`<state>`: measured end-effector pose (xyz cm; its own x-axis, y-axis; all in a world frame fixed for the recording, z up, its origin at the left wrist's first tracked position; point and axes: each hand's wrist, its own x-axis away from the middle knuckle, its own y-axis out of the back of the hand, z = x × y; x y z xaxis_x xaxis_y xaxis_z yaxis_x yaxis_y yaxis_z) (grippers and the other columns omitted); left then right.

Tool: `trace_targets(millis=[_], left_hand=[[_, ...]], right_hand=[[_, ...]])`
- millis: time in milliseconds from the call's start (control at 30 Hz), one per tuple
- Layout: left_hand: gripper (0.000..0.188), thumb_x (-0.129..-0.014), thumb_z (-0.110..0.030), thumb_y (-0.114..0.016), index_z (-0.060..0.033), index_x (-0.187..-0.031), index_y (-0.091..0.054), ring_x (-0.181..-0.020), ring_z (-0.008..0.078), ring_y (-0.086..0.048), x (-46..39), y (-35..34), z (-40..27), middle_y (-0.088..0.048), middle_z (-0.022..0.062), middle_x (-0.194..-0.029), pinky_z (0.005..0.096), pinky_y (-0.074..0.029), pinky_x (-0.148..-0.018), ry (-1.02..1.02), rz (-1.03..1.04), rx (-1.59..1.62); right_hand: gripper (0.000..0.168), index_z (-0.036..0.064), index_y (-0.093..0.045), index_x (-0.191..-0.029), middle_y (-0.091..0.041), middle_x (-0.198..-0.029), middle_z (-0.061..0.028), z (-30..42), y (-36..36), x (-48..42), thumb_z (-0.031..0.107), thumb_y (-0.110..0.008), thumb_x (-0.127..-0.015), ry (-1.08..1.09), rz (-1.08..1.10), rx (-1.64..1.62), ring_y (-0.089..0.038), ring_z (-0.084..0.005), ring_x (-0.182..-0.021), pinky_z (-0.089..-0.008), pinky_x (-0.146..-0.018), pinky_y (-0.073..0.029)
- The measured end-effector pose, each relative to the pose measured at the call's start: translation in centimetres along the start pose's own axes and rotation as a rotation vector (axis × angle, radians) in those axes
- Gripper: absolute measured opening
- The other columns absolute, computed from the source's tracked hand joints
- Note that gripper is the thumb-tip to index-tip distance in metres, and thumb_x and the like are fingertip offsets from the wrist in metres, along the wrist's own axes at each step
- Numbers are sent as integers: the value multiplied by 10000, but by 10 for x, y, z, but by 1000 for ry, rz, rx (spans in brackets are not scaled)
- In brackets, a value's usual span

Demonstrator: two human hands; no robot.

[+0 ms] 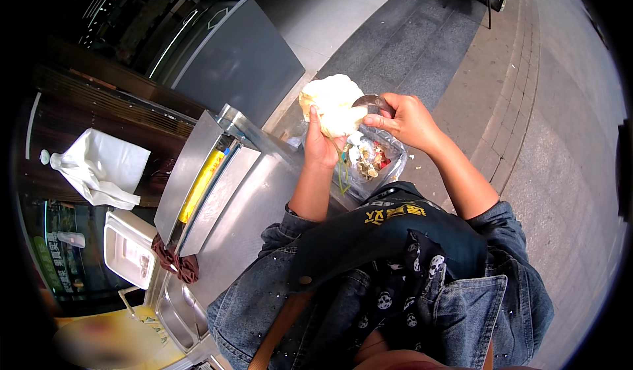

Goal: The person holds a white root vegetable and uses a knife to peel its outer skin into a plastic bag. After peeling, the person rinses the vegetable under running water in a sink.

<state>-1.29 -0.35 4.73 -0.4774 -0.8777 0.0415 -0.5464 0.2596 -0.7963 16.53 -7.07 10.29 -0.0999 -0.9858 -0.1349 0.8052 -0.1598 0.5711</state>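
My left hand [322,145] supports a large, pale, lumpy vegetable or fruit [332,98] from below, thumb along its near side. Bright light washes out its surface, so its exact kind is unclear. In my right hand [408,122] is a dark, round-edged metal blade [368,101], held against the right side of the pale piece; its handle is hidden by my fingers. Thin green strands [342,172] hang under my left hand. Below both hands a clear plastic bag [399,147] gapes, with peelings and scraps [368,160] inside, some of them red.
To my left runs a stainless-steel counter [242,192] with an upright metal trough holding a yellow item [203,184]. Nearby are a brown cloth [175,261], a white plastic tub [129,249], a sink [180,315] and a hanging white bag [106,167]. A grey cabinet [242,58] stands ahead.
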Motion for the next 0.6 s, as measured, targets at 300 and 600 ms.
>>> trace_targets(millis=[300, 600], left_hand=[[624, -932, -457, -440, -40, -1374, -295, -1230, 293, -443, 5, 0, 1, -441, 137, -1341, 456, -360, -1034, 51, 152, 5], [512, -923, -258, -532, -85, -1352, -311, -1214, 272, -455, 1, 7, 11, -445, 117, -1320, 441, -394, -1011, -10, 95, 33]], right_hand=[[590, 4, -538, -628, -551, -584, -157, 8, 3, -6, 572, -666, -724, 24, 65, 54, -583, -309, -593, -401, -577, -446], [572, -27, -589, -665, -537, -584, -199, -5, -6, 1, 526, -611, -807, -68, 44, -19, -553, -330, -568, -412, -564, -437]])
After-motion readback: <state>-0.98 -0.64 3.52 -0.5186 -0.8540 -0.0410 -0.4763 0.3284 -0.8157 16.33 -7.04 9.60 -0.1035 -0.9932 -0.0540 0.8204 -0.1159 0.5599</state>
